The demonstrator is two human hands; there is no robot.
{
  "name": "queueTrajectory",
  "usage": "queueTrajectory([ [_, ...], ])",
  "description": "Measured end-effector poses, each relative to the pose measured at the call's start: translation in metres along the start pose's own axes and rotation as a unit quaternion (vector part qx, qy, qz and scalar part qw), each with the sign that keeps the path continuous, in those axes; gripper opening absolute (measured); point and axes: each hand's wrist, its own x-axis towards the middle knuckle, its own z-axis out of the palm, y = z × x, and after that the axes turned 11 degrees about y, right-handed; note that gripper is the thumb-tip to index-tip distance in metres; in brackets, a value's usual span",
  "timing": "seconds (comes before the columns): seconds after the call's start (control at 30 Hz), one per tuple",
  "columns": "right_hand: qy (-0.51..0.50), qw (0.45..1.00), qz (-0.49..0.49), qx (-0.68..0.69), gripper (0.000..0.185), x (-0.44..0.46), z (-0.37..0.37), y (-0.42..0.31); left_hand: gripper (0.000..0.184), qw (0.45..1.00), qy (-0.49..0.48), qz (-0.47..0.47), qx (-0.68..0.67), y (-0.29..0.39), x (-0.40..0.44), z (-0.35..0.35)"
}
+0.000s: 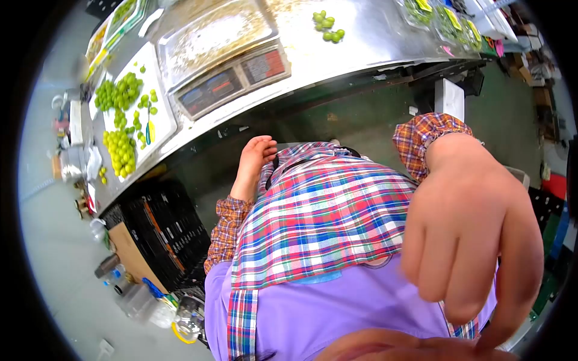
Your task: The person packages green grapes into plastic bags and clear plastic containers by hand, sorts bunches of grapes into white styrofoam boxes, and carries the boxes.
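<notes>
My left hand (257,157) hangs in front of the apron, below the table edge. Its fingers are loosely bent, a little apart, and hold nothing that I can see. Close to the camera, my right hand (475,222) is raised with its back towards me and its fingers curled down. One digit reaches to my face at the bottom edge; the palm side is hidden. On a white board (165,117) at the left lie several bunches of green grapes (120,147). Beside the board stands a scale (232,84) with a metal pan (217,39).
A small grape bunch (328,26) lies on the steel table (361,54). Clear packs of grapes (448,24) stand at the far right. Black crates (165,231) are stacked under the left end. Bottles and bags (141,301) sit on the floor at the left.
</notes>
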Motion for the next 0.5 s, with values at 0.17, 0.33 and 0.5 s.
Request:
queueTrajectory([
  [0.17,0.004,0.997,-0.057,-0.058,0.011,-0.075,-0.029,-0.051,0.032,0.984,-0.105,0.059,0.133,0.071,0.017,0.111],
  [0.33,0.263,0.963,-0.057,0.028,0.031,-0.177,-0.051,-0.048,0.069,0.788,-0.038,0.426,0.443,0.132,0.127,0.229],
  [0.5,0.468,0.883,-0.016,-0.014,0.031,-0.260,-0.042,-0.052,0.108,0.648,0.053,0.420,0.634,0.176,0.183,0.300],
])
